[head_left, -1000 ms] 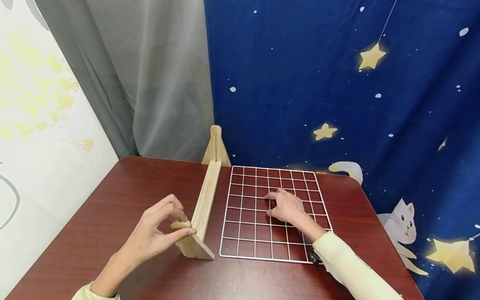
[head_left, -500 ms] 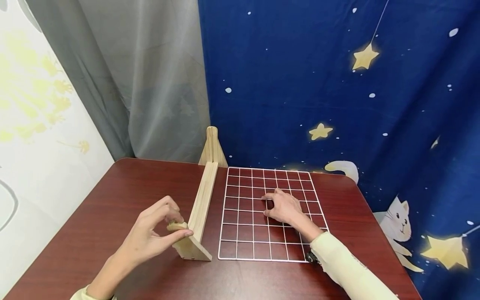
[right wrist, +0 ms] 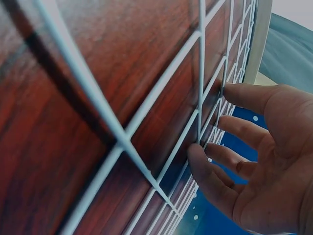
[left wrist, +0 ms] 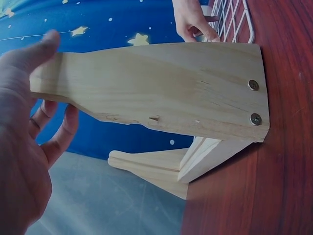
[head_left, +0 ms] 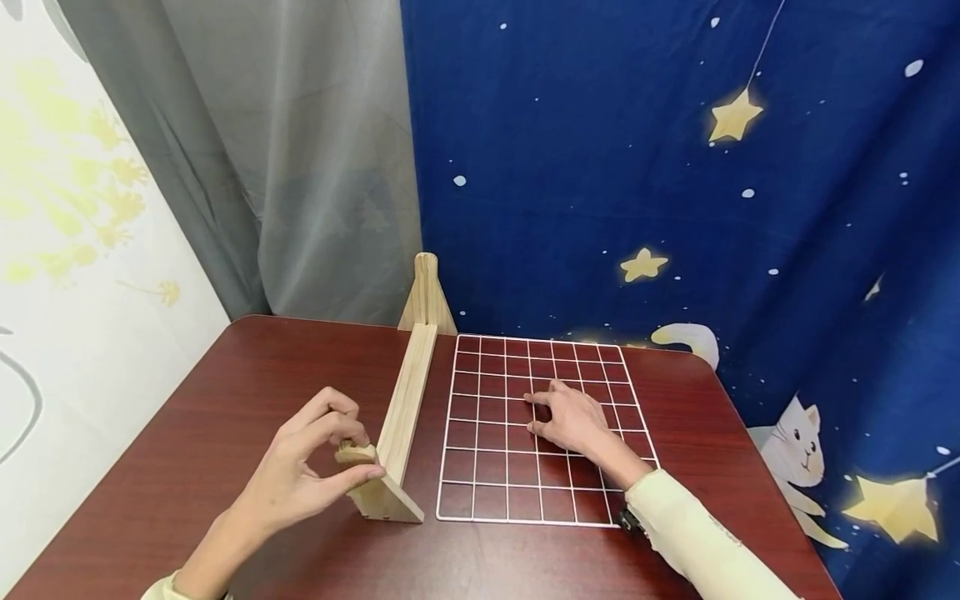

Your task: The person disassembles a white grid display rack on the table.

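Note:
A pale wooden stand [head_left: 408, 400] has a flat crossbar between two tapered uprights. My left hand [head_left: 296, 467] is at the rounded top of its near upright [left wrist: 161, 88], thumb on one edge and fingers curled at the other. The thumb is blurred in the left wrist view. Right of the stand, a white wire grid panel [head_left: 487, 433] lies on the table. My right hand [head_left: 573, 417] is over the grid, its fingers spread and loosely bent. In the right wrist view, its fingertips [right wrist: 198, 154] meet the wires; whether they press cannot be told.
The dark red wooden table [head_left: 225, 400] has rounded back corners. A blue curtain [head_left: 555, 167] with stars and a grey curtain [head_left: 330, 167] hang behind it. The stand's far upright [head_left: 426, 300] stands near the table's back edge. Two screws [left wrist: 253, 85] show at the near upright's foot.
The left thumb has slid slightly down and left along the near upright's top. The right hand stays over the grid. The whole view shifts slightly, while the stand and grid keep their places.

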Action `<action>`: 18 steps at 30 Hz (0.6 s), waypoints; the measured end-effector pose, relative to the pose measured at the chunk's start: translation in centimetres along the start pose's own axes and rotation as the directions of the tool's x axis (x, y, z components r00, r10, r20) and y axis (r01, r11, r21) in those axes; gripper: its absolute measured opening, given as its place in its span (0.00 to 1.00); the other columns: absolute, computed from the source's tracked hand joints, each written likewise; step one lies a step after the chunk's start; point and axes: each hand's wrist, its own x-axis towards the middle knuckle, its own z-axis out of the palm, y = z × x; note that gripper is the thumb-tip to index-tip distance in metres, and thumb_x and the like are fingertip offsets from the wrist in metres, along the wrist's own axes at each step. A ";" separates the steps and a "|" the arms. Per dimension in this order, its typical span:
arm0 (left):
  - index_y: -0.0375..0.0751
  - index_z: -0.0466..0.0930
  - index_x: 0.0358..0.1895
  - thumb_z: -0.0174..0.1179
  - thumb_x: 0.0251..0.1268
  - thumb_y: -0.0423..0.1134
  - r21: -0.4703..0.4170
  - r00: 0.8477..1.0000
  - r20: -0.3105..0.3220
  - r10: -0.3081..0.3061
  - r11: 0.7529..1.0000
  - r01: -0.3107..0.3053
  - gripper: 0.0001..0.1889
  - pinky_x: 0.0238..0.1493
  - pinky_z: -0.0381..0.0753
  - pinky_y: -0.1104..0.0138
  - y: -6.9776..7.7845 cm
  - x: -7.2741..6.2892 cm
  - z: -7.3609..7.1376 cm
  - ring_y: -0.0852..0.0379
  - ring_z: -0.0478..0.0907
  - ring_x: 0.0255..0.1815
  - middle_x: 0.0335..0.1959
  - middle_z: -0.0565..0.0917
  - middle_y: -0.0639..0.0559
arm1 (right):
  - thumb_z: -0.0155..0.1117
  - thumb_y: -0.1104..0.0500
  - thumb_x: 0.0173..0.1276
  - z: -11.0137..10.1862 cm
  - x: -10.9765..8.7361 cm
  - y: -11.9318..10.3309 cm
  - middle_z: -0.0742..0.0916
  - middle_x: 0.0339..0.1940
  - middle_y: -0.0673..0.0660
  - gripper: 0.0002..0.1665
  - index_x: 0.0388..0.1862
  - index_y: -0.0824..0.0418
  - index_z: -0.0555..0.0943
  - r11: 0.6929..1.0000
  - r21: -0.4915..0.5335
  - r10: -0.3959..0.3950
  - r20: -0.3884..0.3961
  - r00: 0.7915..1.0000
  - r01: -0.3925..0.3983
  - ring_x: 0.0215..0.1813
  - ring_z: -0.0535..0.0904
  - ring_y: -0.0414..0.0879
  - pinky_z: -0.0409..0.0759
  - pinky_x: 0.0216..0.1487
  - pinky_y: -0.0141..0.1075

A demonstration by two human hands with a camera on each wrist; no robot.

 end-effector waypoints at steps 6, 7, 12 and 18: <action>0.37 0.85 0.45 0.75 0.64 0.39 0.000 1.000 0.027 -0.003 1.000 0.003 0.13 0.37 0.78 0.75 -1.1 0.4 -0.4 0.64 0.78 0.39 0.43 0.81 0.49 | 0.65 0.33 0.72 -0.7 -0.6 0.9 0.83 0.47 0.52 0.33 0.72 0.42 0.81 0.998 0.002 -0.066 0.034 0.997 0.066 0.29 0.76 0.49 0.74 0.29 0.41; 0.37 0.85 0.48 0.74 0.66 0.40 0.017 0.999 0.035 -0.024 1.000 0.023 0.13 0.39 0.80 0.75 -1.4 0.5 -0.6 0.62 0.80 0.42 0.44 0.82 0.50 | 0.63 0.32 0.74 -1.0 -0.9 1.1 0.85 0.50 0.53 0.33 0.72 0.44 0.80 0.997 0.010 -0.077 0.034 0.996 0.077 0.33 0.80 0.51 0.78 0.33 0.43; 0.41 0.80 0.62 0.60 0.79 0.43 0.093 0.978 0.066 -0.197 0.977 0.190 0.16 0.54 0.80 0.75 -3.3 1.2 -2.1 0.64 0.82 0.54 0.54 0.85 0.49 | 0.59 0.35 0.79 -2.2 -2.3 2.5 0.84 0.70 0.57 0.34 0.76 0.50 0.76 0.984 0.131 -0.125 0.015 0.992 0.122 0.65 0.84 0.56 0.84 0.63 0.56; 0.47 0.73 0.72 0.54 0.82 0.42 0.114 0.935 0.089 -0.342 0.937 0.332 0.20 0.62 0.75 0.77 -5.8 2.3 -3.8 0.64 0.80 0.64 0.63 0.82 0.50 | 0.59 0.34 0.79 -3.0 -3.7 4.9 0.78 0.76 0.58 0.37 0.78 0.52 0.73 0.977 0.192 -0.079 -0.099 0.992 0.097 0.75 0.78 0.58 0.79 0.70 0.61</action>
